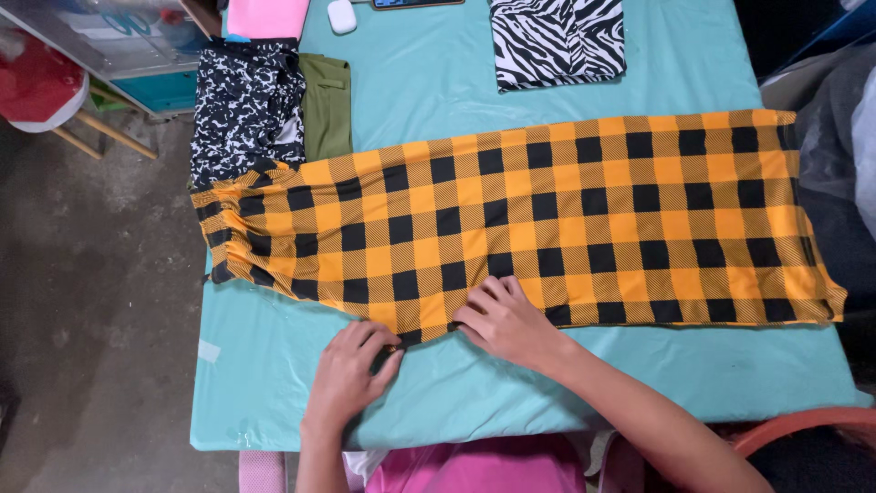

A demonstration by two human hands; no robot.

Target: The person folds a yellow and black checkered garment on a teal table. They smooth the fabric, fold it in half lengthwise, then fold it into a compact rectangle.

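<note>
An orange and black checked pair of trousers (pixel 566 219) lies flat across the turquoise table (pixel 438 82), its gathered waistband at the left. My left hand (pixel 351 370) pinches the near edge of the cloth at the crotch point. Beside it, my right hand (pixel 502 319) rests flat on the same near edge, fingers spread toward the left.
A black and white speckled garment (pixel 245 105) and an olive folded one (pixel 327 105) lie at the far left. At the back are a zebra-striped folded cloth (pixel 558 41), a pink item (pixel 266 16) and a small white case (pixel 341 15). Concrete floor is to the left.
</note>
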